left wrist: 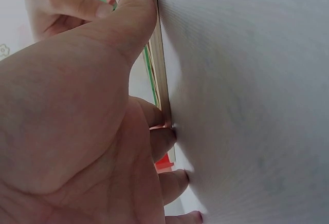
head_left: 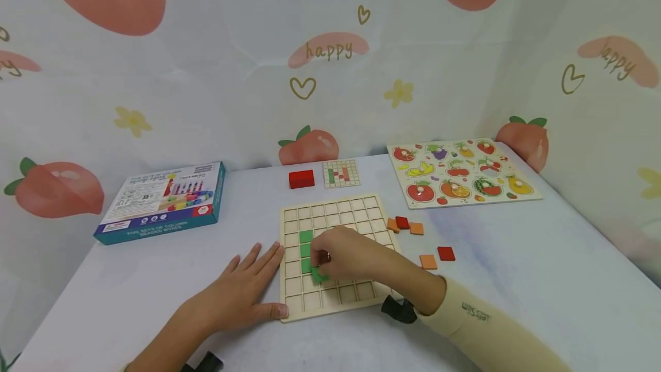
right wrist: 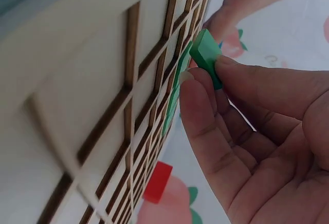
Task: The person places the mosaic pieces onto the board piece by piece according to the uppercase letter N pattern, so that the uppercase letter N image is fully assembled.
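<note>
A wooden grid board (head_left: 333, 217) with square cells lies in the middle of the table. Several green tiles (head_left: 306, 237) fill a column of cells toward its left side. My right hand (head_left: 343, 252) reaches over the board and pinches a green square tile (right wrist: 205, 54) between thumb and fingers, tilted just off the grid in the right wrist view. My left hand (head_left: 242, 289) lies flat with spread fingers at the board's left edge. Its thumb rests on the lower left corner, and its fingertips touch the table beside the rim.
Loose orange tiles (head_left: 428, 262) and red tiles (head_left: 446, 254) lie right of the board. Behind it are a red block (head_left: 302, 179) and a small pattern card (head_left: 341, 174). A boxed set (head_left: 162, 202) is at left, a fruit puzzle board (head_left: 465, 172) at back right.
</note>
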Demonstrator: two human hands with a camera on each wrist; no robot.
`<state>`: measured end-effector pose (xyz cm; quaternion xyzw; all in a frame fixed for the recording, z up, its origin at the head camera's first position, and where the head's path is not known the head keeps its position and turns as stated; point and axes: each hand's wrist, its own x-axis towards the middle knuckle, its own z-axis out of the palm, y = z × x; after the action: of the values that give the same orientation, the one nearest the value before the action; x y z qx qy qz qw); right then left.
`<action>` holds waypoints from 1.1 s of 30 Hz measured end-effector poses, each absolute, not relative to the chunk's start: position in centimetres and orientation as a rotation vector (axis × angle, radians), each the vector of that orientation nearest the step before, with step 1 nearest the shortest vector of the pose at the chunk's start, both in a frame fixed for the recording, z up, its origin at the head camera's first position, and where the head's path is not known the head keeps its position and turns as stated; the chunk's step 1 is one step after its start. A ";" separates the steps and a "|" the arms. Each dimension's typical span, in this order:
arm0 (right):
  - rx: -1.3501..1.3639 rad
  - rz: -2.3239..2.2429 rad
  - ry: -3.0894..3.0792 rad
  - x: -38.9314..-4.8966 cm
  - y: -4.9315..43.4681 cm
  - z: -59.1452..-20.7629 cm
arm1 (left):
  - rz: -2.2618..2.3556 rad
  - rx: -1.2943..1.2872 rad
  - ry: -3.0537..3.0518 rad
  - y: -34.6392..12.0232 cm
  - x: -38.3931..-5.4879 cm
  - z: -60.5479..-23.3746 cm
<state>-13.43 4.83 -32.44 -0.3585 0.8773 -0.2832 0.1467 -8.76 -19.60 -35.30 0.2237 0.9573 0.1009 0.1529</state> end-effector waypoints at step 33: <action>-0.921 -0.662 2.655 -13.5 6.9 -32.7 | 0.281 0.624 2.728 -19.5 -8.9 -35.3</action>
<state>-13.49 6.91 -32.68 -0.3162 0.9122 -0.2276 0.1268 -8.92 -19.52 -35.29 0.2190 0.9569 0.0986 0.1636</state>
